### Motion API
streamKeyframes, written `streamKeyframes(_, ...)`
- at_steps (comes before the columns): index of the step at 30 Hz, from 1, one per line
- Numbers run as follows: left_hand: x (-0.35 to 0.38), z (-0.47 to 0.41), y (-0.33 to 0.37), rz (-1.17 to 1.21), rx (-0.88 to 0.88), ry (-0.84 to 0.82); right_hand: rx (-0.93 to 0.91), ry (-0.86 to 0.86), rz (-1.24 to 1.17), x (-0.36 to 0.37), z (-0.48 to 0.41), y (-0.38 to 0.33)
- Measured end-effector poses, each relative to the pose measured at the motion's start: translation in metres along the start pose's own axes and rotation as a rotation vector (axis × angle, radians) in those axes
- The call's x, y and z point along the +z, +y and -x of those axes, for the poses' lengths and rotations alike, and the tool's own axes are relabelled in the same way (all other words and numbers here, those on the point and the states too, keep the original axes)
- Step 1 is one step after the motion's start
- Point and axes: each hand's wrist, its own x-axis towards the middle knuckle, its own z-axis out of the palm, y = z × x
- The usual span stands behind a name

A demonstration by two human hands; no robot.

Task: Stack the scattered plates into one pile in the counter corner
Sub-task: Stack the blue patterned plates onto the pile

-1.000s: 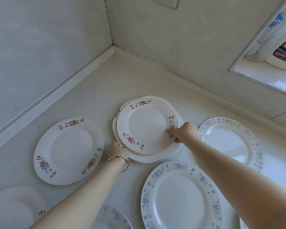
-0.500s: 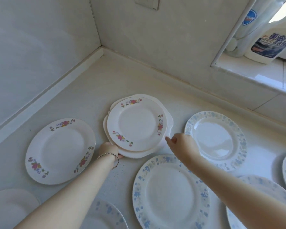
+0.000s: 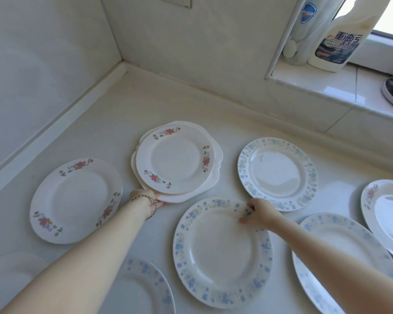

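Pink-flowered plate (image 3: 76,200) — flat, left side of counter (image 3: 145,105), near wall edge.
Left hand (image 3: 145,199) — grips near rim of pile's bottom plate.
Pile (image 3: 175,159) — two plates, pink-flowered on scalloped white, mid-counter, short of back corner.
Blue-flowered plate (image 3: 220,252) — flat, toward front edge; right hand (image 3: 258,214) pinches its far rim.
Second blue-flowered plate (image 3: 277,173) — just beyond, nearer back edge.
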Motion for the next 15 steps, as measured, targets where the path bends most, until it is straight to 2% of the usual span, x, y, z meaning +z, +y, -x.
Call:
streamKeyframes(6, -0.001, 0.007, 0.005, -0.111, 0.002, -0.023, -0.142, -0.008, -0.589, -0.031, 0.031, 0.013)
streamKeyframes(11, -0.008, 0.019, -0.005, -0.146, 0.022, -0.028, -0.152, 0.082, -0.994, -0.065, 0.055, 0.053)
streamKeyframes(15, -0.029, 0.02, -0.019, -0.262, 0.017, -0.003, -0.159, 0.211, -1.24, -0.08, 0.068, 0.08)
